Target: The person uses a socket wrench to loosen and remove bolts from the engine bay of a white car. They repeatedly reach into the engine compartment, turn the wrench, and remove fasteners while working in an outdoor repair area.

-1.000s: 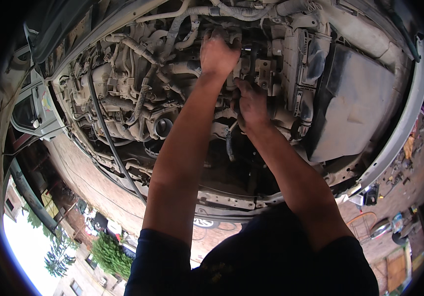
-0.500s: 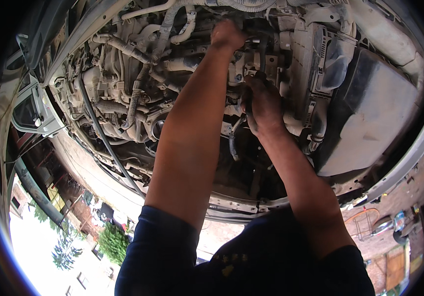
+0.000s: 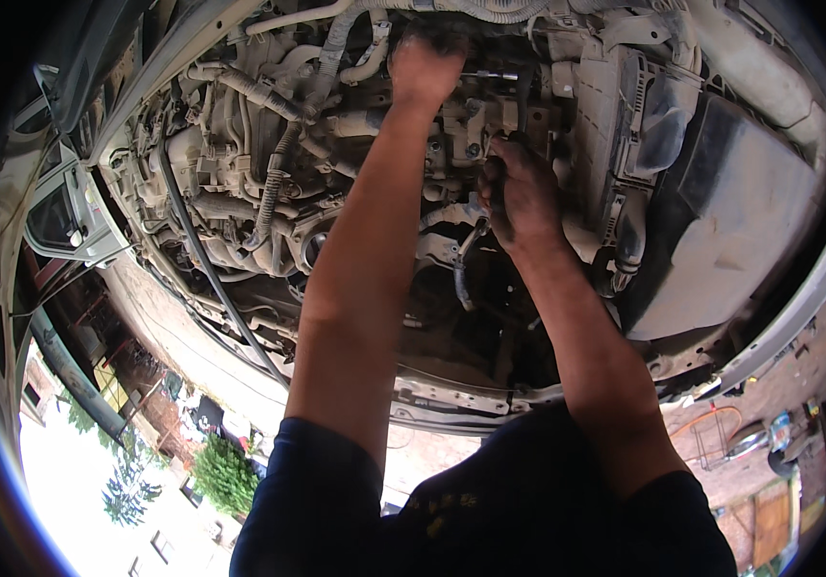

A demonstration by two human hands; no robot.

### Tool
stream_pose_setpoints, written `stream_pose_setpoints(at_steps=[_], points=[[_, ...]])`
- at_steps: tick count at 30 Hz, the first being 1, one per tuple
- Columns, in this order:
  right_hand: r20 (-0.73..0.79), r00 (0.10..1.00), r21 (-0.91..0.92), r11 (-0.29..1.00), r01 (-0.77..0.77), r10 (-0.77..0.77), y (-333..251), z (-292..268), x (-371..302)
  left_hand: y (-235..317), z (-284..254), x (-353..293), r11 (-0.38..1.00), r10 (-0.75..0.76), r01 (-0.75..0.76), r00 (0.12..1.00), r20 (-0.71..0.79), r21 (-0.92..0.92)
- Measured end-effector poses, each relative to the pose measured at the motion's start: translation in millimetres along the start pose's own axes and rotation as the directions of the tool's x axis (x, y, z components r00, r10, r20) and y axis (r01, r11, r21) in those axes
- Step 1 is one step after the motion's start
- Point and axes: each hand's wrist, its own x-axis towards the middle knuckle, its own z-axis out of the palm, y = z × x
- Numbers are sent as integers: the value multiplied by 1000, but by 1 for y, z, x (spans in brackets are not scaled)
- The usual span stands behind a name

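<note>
My left hand reaches to the far middle of the engine bay. It looks closed, but its fingers are blurred by motion and partly hidden. A shiny metal rod sticks out just right of it; whether the hand grips it does not show. Nearer, my right hand is curled closed beside a metal bracket, its thumb side up. What lies in its fingers is dark and cannot be made out. Just below that hand, a metal lever-like piece slants downward.
Ribbed hoses and pipes crowd the left. At the right sits a large grey plastic box. A thin dark rod slants across the left side. The vehicle's front crossmember runs below my arms.
My left hand has shifted left, leaving more of the metal rod visible. The right hand has dropped slightly toward me and stays curled. The view has shifted a little.
</note>
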Motion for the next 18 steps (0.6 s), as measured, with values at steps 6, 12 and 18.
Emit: stream_pose_setpoints(at_steps=[6,12,18], points=[[-21,995,-94,991,94,-97,1,-3,2,14,-46,-161,942,188,-224,969,-160,-249],[-76,992,84,992,-95,102,-8,16,-4,6,-118,-339,977,92,-46,971,220,-209],[12,988,44,987,-154,153,-15,15,-10,-23,-131,-419,996,79,-87,935,346,8]])
